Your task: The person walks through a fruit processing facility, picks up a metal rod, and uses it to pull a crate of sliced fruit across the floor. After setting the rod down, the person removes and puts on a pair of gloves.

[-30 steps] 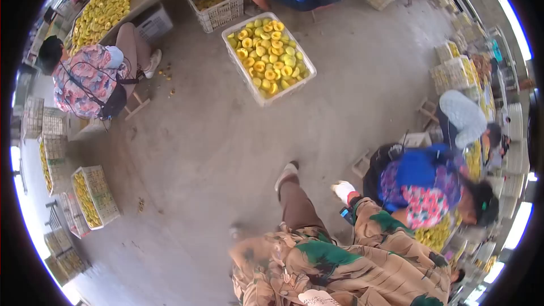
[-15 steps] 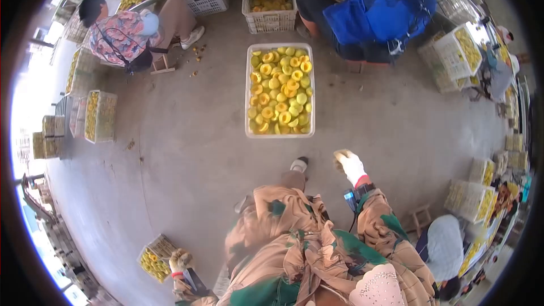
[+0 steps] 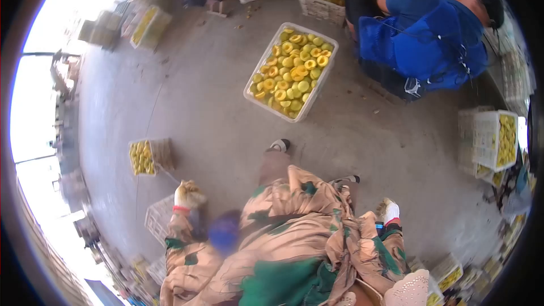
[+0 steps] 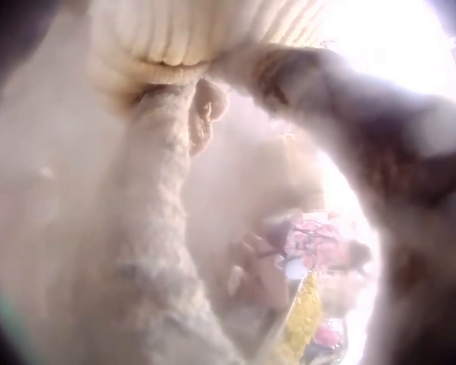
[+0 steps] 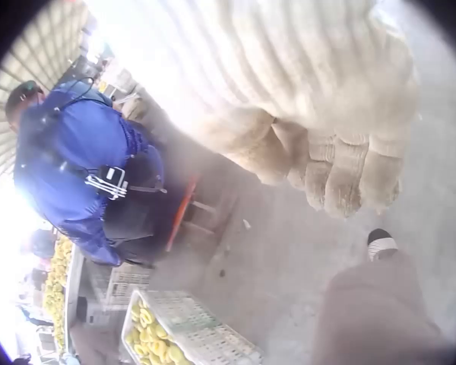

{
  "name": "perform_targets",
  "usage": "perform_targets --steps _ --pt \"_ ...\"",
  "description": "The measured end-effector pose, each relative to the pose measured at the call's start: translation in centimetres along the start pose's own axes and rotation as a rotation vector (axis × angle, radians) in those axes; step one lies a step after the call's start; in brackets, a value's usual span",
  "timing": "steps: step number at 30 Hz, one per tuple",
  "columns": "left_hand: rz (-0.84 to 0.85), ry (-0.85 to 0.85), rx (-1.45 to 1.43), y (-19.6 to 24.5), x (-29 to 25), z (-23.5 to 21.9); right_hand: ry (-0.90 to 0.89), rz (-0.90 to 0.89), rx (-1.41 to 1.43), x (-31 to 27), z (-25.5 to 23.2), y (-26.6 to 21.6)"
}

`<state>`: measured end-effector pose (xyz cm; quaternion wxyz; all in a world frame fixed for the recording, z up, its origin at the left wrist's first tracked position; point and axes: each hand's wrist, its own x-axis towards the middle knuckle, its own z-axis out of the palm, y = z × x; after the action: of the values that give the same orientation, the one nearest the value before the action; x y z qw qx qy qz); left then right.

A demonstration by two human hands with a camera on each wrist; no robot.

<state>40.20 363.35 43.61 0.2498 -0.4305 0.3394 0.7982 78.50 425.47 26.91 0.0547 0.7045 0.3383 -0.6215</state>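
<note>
My left hand (image 3: 190,194), in a worn knitted glove with a red cuff band, hangs out to the left in the head view. In the left wrist view its thumb and fingers (image 4: 156,220) stand apart, with nothing between them. On the right, my white-gloved right hand (image 3: 389,209) hangs beside my body. Its fingers (image 5: 342,171) curl loosely and hold nothing in the right wrist view. A white crate (image 3: 247,92) of halved, pitted yellow fruit (image 3: 292,71), like peaches, lies on the floor ahead, away from both hands.
A person in blue (image 3: 436,37) sits right of the crate, near another crate (image 3: 317,7) at the back. Beyond my left hand stands a smaller fruit crate (image 3: 164,154). Stacked crates (image 3: 479,136) stand at right. My shoe (image 3: 279,145) is on the concrete floor (image 3: 209,96).
The head view has swung left, so the fruit crate and the person in blue sit further right. My left hand came into view; my right hand has drawn back toward my side.
</note>
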Motion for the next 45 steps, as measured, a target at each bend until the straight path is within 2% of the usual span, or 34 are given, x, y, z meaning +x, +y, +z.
perform_targets --steps 2,3,5,7,10,13,14,17,18,21,24,25,28,30,31,32,34,35,36,39,41,42,45 --pt "0.074 0.014 0.035 -5.6 -2.6 -0.8 -0.14 -0.051 -0.021 0.2 -3.2 -5.0" --pt "0.103 0.157 0.074 -9.0 -5.2 4.3 -0.191 -0.067 -0.052 1.0 -4.6 -7.3" --pt "0.147 -0.016 -0.319 -12.6 -3.6 0.6 -0.173 -0.11 -0.175 1.3 -6.6 -12.2" --pt "0.126 0.046 -0.303 -15.6 -5.1 2.7 -0.157 -0.177 -0.249 1.2 -8.9 -16.6" --pt "0.215 -0.014 -0.348 -21.1 -6.0 5.8 -0.191 -0.198 -0.231 2.0 -10.4 -21.2" --pt "0.149 -0.048 -0.514 -25.3 -6.9 9.6 -0.263 -0.25 -0.301 1.3 -11.0 -24.0" --pt "0.199 0.171 -0.403 -26.9 -6.6 12.2 -0.319 -0.231 -0.302 2.7 -11.1 -24.3" --pt "0.191 0.162 -0.294 -30.8 -6.8 15.4 -0.365 -0.277 -0.446 1.2 -8.7 -25.5" --pt "0.249 0.333 -0.151 -32.2 -8.0 17.4 -0.422 -0.29 -0.542 0.7 -7.7 -26.3" --pt "0.256 0.396 -0.201 -36.5 -10.6 16.8 -0.549 -0.313 -0.706 1.4 -4.2 -28.8" --pt "0.211 0.256 -0.365 -40.0 -13.9 16.2 -0.751 -0.331 -0.841 0.8 0.3 -30.9" --pt "0.197 0.211 -0.432 -41.6 -14.5 16.4 -0.764 -0.378 -0.918 -0.5 2.0 -31.2" --pt "0.183 0.102 -0.566 -47.6 -14.7 18.3 -0.948 -0.49 -1.115 -3.0 5.4 -31.6" --pt "0.236 0.18 -0.534 -51.7 -14.8 20.9 -1.096 -0.478 -1.218 -5.0 6.7 -31.4" --pt "0.263 0.225 -0.517 -53.4 -14.9 22.2 -1.127 -0.536 -1.333 -6.0 7.3 -31.0" --pt "0.343 0.481 -0.153 -55.1 -14.9 24.0 -1.178 -0.528 -1.403 -6.8 7.6 -30.4" --pt "0.324 0.535 -0.203 -58.1 -17.4 28.4 -1.241 -0.497 -1.539 -7.2 7.9 -28.8" --pt "0.304 0.565 -0.222 -59.9 -18.5 29.7 -1.332 -0.586 -1.583 -6.6 7.9 -27.9" --pt "0.266 0.416 -0.365 -62.3 -18.7 29.3 -1.412 -0.655 -1.611 -5.8 7.9 -26.9" --pt "0.238 0.388 -0.389 -67.6 -21.5 31.7 -1.448 -0.332 -1.616 -6.5 6.5 -23.7" --pt "0.251 0.445 -0.339 -72.0 -22.6 33.1 -1.524 -0.163 -1.628 -6.4 5.4 -21.1" --pt "0.25 0.447 -0.338 -74.3 -23.3 33.4 -1.573 0.223 -1.475 -7.3 4.2 -20.4" --pt "0.255 0.438 -0.33 -80.5 -26.4 35.7 -1.501 0.147 -1.524 -5.5 0.9 -16.9"
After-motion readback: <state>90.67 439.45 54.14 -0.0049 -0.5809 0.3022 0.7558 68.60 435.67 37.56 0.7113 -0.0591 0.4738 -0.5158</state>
